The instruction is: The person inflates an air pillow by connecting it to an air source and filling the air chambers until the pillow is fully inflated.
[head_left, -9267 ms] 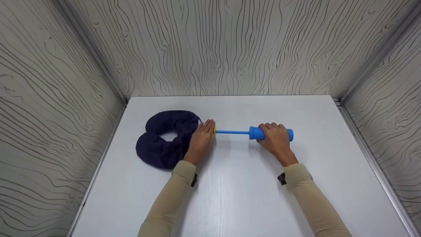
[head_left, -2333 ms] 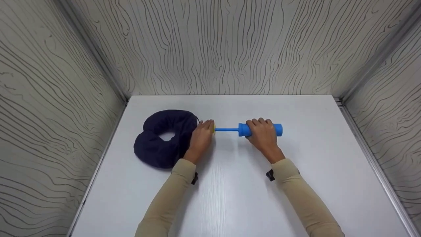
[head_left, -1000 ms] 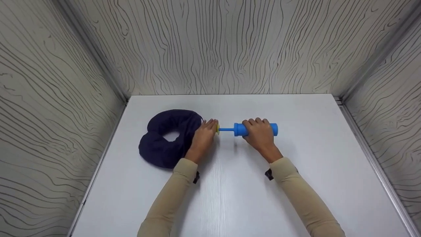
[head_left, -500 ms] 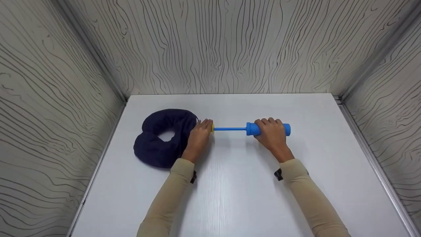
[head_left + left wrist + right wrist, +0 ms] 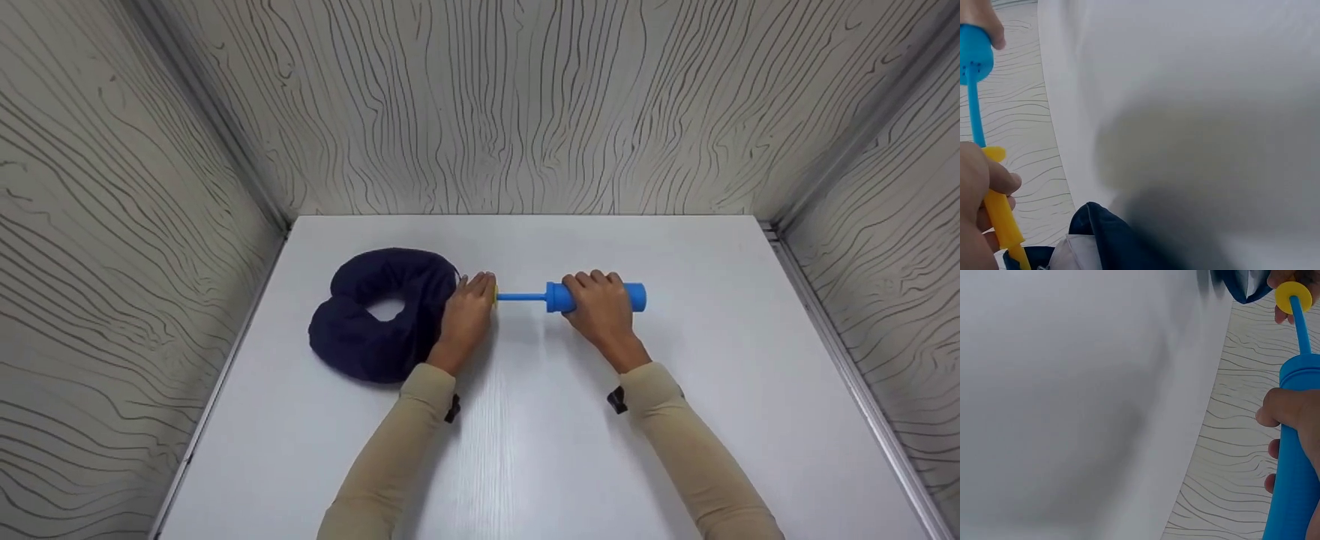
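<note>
A blue hand pump lies level across the middle of the head view, with a thin blue rod showing between barrel and yellow end. My right hand grips the barrel, thumb and fingers wrapped round it. My left hand holds the yellow end piece, thumb on one side and fingers on the other in the left wrist view. That piece's tip runs into an opening in a navy U-shaped neck pillow, where a whitish lining shows. The tip itself is hidden. The pillow sits left of my left hand, touching it.
All this is over a white table. A pale wall with dark wood-grain lines rises behind it, with similar walls at left and right. Metal strips run along the side edges.
Over the last half second my right hand and the barrel moved left, so less rod shows. My left hand and the pillow shifted slightly right. Earlier frames show the barrel at differing distances.
</note>
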Demonstrator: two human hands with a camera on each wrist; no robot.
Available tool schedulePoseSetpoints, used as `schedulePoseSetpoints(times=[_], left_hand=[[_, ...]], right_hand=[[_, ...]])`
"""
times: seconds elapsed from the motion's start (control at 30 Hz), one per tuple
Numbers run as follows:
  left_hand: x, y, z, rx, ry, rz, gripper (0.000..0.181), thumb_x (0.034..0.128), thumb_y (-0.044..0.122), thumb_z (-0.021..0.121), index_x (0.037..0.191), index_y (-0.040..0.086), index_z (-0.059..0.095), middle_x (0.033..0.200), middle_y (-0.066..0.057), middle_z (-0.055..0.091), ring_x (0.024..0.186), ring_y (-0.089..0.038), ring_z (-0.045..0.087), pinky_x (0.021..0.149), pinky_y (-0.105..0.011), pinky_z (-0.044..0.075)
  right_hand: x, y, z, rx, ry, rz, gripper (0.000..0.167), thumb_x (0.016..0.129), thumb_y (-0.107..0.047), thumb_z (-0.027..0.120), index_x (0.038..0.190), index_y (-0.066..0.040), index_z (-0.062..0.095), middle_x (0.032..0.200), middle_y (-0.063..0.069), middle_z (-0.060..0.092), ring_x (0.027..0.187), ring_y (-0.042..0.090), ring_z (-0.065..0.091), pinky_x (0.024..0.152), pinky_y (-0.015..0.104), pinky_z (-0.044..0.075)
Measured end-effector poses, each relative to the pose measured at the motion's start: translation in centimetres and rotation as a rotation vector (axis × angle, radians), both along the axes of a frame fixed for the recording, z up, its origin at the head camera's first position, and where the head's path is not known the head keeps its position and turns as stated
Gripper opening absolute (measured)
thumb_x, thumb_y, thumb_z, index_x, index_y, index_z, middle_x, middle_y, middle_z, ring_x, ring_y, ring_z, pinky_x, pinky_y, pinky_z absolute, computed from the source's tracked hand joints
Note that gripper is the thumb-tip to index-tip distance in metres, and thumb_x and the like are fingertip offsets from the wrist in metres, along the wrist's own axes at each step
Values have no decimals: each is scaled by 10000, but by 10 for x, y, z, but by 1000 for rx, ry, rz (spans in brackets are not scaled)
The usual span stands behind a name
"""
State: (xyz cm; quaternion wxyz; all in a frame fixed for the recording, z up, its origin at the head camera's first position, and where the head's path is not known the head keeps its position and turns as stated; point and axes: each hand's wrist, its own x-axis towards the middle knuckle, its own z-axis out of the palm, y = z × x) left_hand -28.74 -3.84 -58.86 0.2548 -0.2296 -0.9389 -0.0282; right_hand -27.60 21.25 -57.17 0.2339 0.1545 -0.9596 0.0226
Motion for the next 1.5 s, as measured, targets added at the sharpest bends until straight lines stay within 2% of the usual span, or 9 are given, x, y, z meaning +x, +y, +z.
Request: schedulePoseSetpoints(times=[0.33, 0.43, 0.57, 0.67, 0.8, 0.93, 1.07, 1.2, 1.5], left_hand=[[7, 14, 6, 2, -49, 17, 431, 939, 5, 720, 1369, 7, 697, 1365, -88, 744, 1307, -200, 697, 1171, -392, 522], [9, 17, 6, -8, -22, 11, 456, 916, 32, 755, 1368, 13, 698, 1358, -80, 749, 1298, -194, 701, 1162, -383, 529], [8, 20, 4, -15, 27, -15, 469, 884, 15, 784, 1347, 6, 708, 1324, -85, 764, 1260, -200, 722, 1123, -389, 561], [7, 20, 3, -33, 20, -35, 493, 870, 3, 801, 1353, 6, 701, 1331, -88, 760, 1264, -206, 719, 1121, -393, 563], [4, 18, 4, -69, -59, -51, 526, 891, 15, 796, 1400, 18, 664, 1396, -84, 726, 1324, -209, 680, 1168, -386, 522], [2, 12, 9, -101, -123, -39, 518, 938, -1, 744, 1444, 26, 633, 1454, -78, 691, 1383, -202, 638, 1217, -374, 473], [0, 2, 11, -116, -107, -33, 487, 951, -27, 716, 1430, 25, 644, 1444, -79, 697, 1378, -197, 642, 1216, -369, 475], [-2, -6, 9, -110, -81, -47, 485, 931, -25, 735, 1407, 17, 654, 1418, -91, 711, 1356, -206, 657, 1205, -373, 487], [-4, -20, 6, -90, -127, -36, 471, 961, -81, 658, 1422, 11, 652, 1437, -98, 700, 1374, -214, 645, 1222, -383, 468]], right_hand=[[-1, -33, -2, 33, 76, 43, 538, 735, -321, 987, 1171, -102, 762, 1073, 103, 817, 985, 322, 776, 884, 520, 640], [-2, -41, -2, 44, 100, 55, 532, 742, -334, 983, 1164, -95, 766, 1062, 106, 819, 967, 321, 779, 858, 508, 643], [-2, -47, -4, 36, 90, 72, 529, 766, -348, 968, 1180, -92, 758, 1071, 113, 817, 974, 329, 776, 871, 516, 642], [-2, -47, -5, 28, 77, 74, 511, 778, -340, 961, 1176, -90, 760, 1067, 114, 817, 970, 330, 777, 863, 522, 643], [-3, -43, -7, 11, 64, 65, 482, 787, -321, 956, 1168, -96, 764, 1062, 111, 818, 963, 329, 775, 850, 522, 642], [-3, -35, -6, -6, 49, 53, 490, 789, -320, 955, 1193, -119, 762, 1080, 105, 820, 978, 331, 777, 867, 526, 645], [-2, -24, -5, -23, 39, 41, 520, 772, -315, 968, 1212, -138, 757, 1092, 97, 821, 1003, 335, 772, 893, 538, 640], [-1, -11, -6, -38, 38, 27, 541, 751, -314, 984, 1210, -146, 754, 1086, 94, 820, 1015, 340, 763, 912, 552, 631], [0, 18, -8, -50, 33, 8, 521, 753, -278, 982, 1201, -132, 760, 1094, 118, 817, 1026, 370, 763, 939, 574, 622]])
